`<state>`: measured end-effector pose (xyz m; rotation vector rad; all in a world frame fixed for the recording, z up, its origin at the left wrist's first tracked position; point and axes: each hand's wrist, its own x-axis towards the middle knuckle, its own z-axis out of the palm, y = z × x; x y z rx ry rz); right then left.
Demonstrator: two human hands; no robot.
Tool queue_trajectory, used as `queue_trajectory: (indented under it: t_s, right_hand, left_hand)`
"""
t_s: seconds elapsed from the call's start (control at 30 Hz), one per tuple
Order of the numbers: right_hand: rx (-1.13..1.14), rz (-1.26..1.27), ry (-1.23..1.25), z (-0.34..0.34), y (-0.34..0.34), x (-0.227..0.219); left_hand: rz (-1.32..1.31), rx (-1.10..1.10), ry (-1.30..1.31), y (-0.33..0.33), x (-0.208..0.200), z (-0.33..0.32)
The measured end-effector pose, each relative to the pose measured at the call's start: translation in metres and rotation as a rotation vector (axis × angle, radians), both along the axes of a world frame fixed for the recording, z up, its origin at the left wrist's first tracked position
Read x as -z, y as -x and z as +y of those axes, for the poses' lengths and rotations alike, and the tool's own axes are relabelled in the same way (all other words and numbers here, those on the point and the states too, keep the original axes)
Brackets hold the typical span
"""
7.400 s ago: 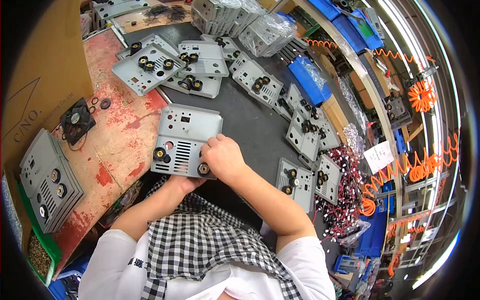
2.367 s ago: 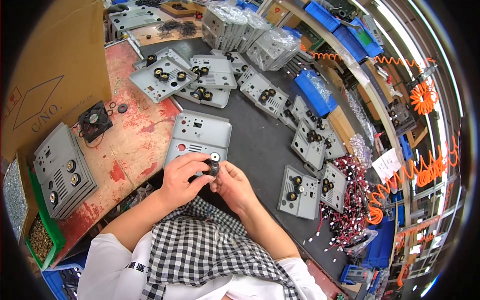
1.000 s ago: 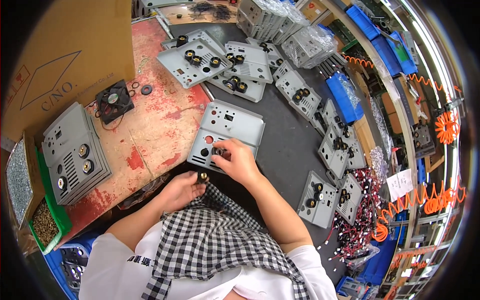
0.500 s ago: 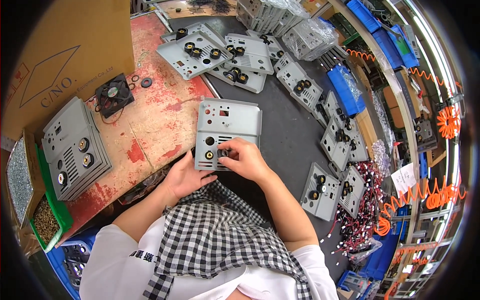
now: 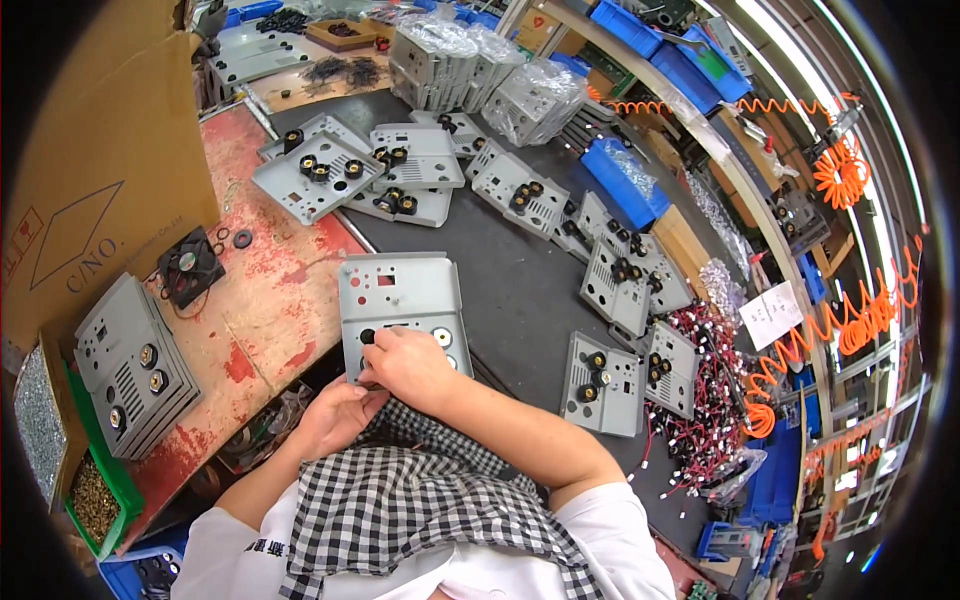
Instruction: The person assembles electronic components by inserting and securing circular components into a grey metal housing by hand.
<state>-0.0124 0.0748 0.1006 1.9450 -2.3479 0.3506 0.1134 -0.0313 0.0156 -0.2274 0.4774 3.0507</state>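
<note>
A grey metal panel (image 5: 400, 290) with cut-outs and a raised right flange lies in front of me at the table edge. My right hand (image 5: 412, 368) is over its lower left part, fingers curled and pinched together; what they grip is hidden. Close to those fingertips is a dark round hole or part (image 5: 367, 337). At the panel's lower right, two pale-ringed round pieces (image 5: 442, 338) show. My left hand (image 5: 335, 415) is cupped at the panel's lower left edge, its fingers curled in toward the right hand; anything between them is out of sight.
Stacked panels (image 5: 135, 365) with round fittings stand at left, by a black fan (image 5: 190, 265) and a large carton (image 5: 110, 150). More fitted panels (image 5: 315, 178) lie at the back and right. Wire bundles (image 5: 695, 400) lie far right; plastic-wrapped panels (image 5: 535, 100) stand behind.
My right hand has shifted from the panel's lower right to its lower left. The left hand's outstretched fingers have curled in. Pale-ringed pieces now show at the panel's right. The view has shifted.
</note>
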Motion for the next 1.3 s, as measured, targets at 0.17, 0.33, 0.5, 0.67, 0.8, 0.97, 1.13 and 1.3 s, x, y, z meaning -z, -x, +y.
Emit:
queue_trajectory:
  t_s: [0.17,0.33,0.5,0.67,0.8,0.97,1.13,1.3]
  right_hand:
    - [-0.107,0.017,0.169,0.013,0.002,0.006]
    - [-0.089,0.021,0.122,0.019,0.000,-0.004]
    - [0.208,0.131,-0.076,0.016,0.003,-0.005]
    - [0.296,-0.128,0.089,0.028,-0.004,-0.036]
    - [0.364,-0.418,-0.175,0.033,-0.015,-0.058]
    - [0.210,-0.308,0.259,0.027,-0.021,-0.045]
    - [0.292,-0.369,0.196,0.025,-0.024,-0.051]
    - [0.150,-0.045,0.381,0.027,-0.014,-0.045]
  left_hand:
    - [-0.063,0.022,0.040,0.002,-0.004,0.005]
    - [-0.033,0.045,0.062,0.002,0.000,0.008]
    - [0.019,0.082,0.072,0.004,-0.001,0.015]
    - [0.024,0.022,0.134,0.006,-0.025,0.015]
    - [-0.038,0.007,0.125,0.003,-0.022,0.008]
    - [-0.031,-0.021,0.111,0.004,-0.024,0.005]
    - [-0.069,-0.100,0.125,-0.016,-0.035,-0.011]
    - [-0.086,-0.313,0.181,-0.049,-0.054,-0.049]
